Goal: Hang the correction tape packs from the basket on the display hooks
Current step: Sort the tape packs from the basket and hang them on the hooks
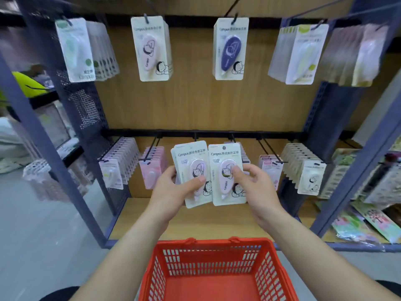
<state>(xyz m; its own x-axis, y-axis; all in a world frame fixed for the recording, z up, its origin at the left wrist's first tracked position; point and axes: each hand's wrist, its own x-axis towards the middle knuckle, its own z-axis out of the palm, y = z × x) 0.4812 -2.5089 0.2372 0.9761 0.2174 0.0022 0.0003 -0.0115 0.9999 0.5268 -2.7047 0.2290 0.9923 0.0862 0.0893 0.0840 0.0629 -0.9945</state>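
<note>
Stood before a tall blue metal rack (36,118) with a brown wooden back board (206,101) and rows of hanging packs. Had a red plastic basket with slotted walls (212,243) low and close, just under the arms; saw only bare red floor in the part in view. Gripped a small stack of cream card correction tape packs (186,161) in the left hand (171,190), thumb pressed on the front, fingers curled behind. Pinched one more pink-and-cream correction tape pack (224,185) in the right hand (258,183), thumb on the plastic bubble, right beside the stack. Held both in front of the lower row, near a thin black wire hook (232,137). Looked like the moment to hang the single pack. Needed to keep the card straight up, aim the small round hole (224,147) at the hook's tip, then slide it back gently. Best done slowly, to stop the card bending or the stack slipping.
</note>
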